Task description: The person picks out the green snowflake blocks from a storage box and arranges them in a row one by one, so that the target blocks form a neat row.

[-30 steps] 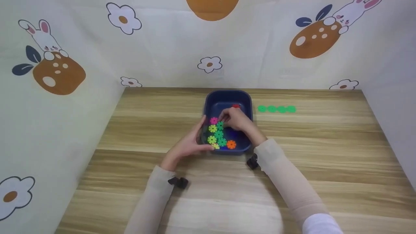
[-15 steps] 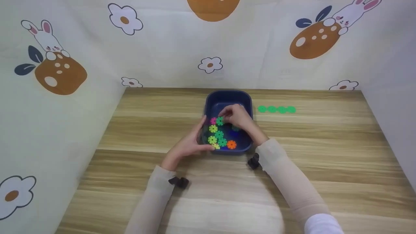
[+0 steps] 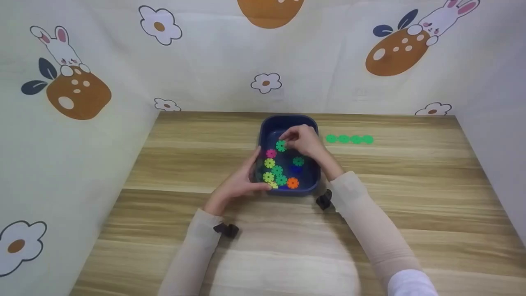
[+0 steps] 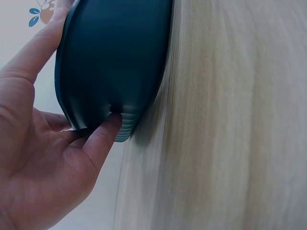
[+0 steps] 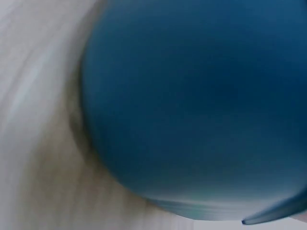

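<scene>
A dark blue box (image 3: 289, 121) stands on the table with several notched plastic interlocking discs in it. My left hand (image 3: 238, 183) holds its near left corner, thumb at the near side and fingers along the left wall; the left wrist view has the thumb (image 4: 105, 139) on the box's outside (image 4: 115, 57). Over the box, my right hand (image 3: 306, 142) pinches a green interlocking disc (image 3: 281, 145) between thumb and fingers. Below lie a pink disc (image 3: 271, 153), an orange disc (image 3: 292, 183), yellow discs (image 3: 269, 163) and other green discs (image 3: 298, 161).
To the right of the box, a row of joined green discs (image 3: 349, 139) lies on the wooden table (image 3: 411, 185). A patterned cloth (image 3: 213, 61) rises behind the table and at its sides. The blurred right wrist view is mostly the box's outer wall (image 5: 192, 105).
My right hand has lifted the green disc away from the pile, toward the back of the box. Another green disc and a blue one now show beneath it. My left hand stays put.
</scene>
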